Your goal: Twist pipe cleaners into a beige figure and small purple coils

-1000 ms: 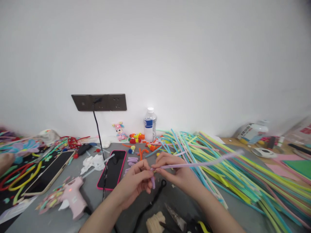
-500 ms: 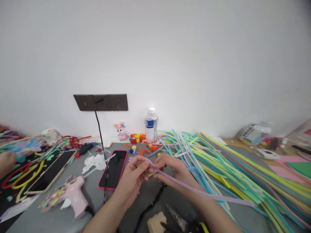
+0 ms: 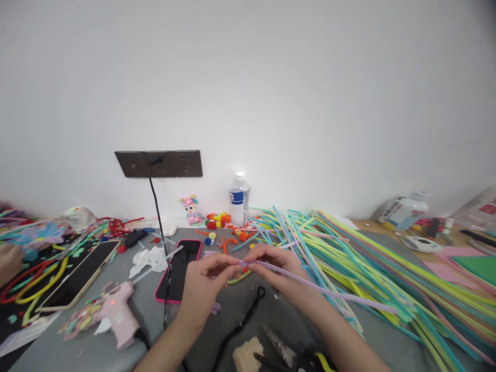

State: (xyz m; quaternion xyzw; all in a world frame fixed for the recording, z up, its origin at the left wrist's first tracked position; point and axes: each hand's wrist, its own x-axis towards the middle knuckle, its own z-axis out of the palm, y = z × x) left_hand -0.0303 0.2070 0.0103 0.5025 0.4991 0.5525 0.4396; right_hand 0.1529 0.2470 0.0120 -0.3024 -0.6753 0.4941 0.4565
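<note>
A long lilac pipe cleaner [image 3: 329,290] runs from my fingertips out to the right, over my right forearm. My left hand [image 3: 211,279] pinches its near end between thumb and forefinger. Close beside it, my right hand [image 3: 277,263] also has thumb and fingers pressed on the same strip, the two sets of fingertips almost meeting. Part of the lilac end is hidden behind the fingers. Below the hands lies a black twisted cord with a looped end [image 3: 248,315]. Scissors [image 3: 281,349] and a bundle of wooden sticks [image 3: 248,355] sit at the front edge of the view.
A big heap of pastel pipe cleaners [image 3: 372,274] covers the right side. Leftward are a pink-cased phone [image 3: 180,274], a pink glue gun [image 3: 118,315] and another phone [image 3: 83,274]. A bottle [image 3: 239,201] stands by the wall. Another person's hand [image 3: 10,263] shows at far left.
My fingers have shifted their grip along the lilac pipe cleaner, and my left hand has turned and flattened toward the right one. The black cord's loop has come into sight.
</note>
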